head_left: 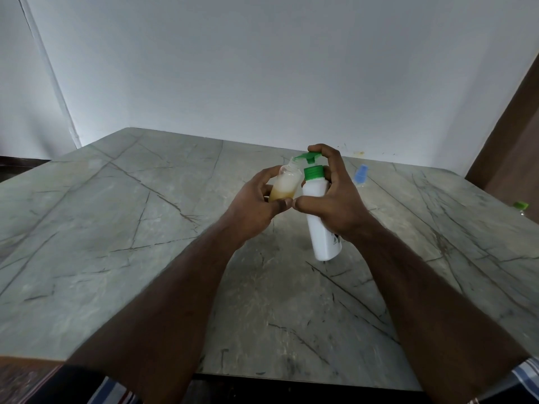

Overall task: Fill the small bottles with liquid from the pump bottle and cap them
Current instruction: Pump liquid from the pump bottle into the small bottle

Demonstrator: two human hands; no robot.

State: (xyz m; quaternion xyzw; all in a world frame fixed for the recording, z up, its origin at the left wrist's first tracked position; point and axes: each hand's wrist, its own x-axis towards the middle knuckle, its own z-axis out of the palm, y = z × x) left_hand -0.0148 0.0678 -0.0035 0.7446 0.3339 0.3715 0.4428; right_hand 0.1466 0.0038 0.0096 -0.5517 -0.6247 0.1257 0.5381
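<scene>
My right hand (335, 202) grips a white pump bottle (320, 228) with a green collar and green pump head (309, 156), held above the table and tilted. One finger rests on top of the pump head. My left hand (256, 205) holds a small clear bottle (287, 185), uncapped and tilted, with yellowish liquid in its lower part. The pump's spout sits right at the small bottle's open mouth. A small bottle with a blue cap (361, 174) stands on the table behind my right hand.
The grey-green marble table (145, 243) spreads below both arms. A small bottle with a green cap (520, 206) sits at the right edge. A white wall stands behind, and a brown door frame (513, 135) rises at the right.
</scene>
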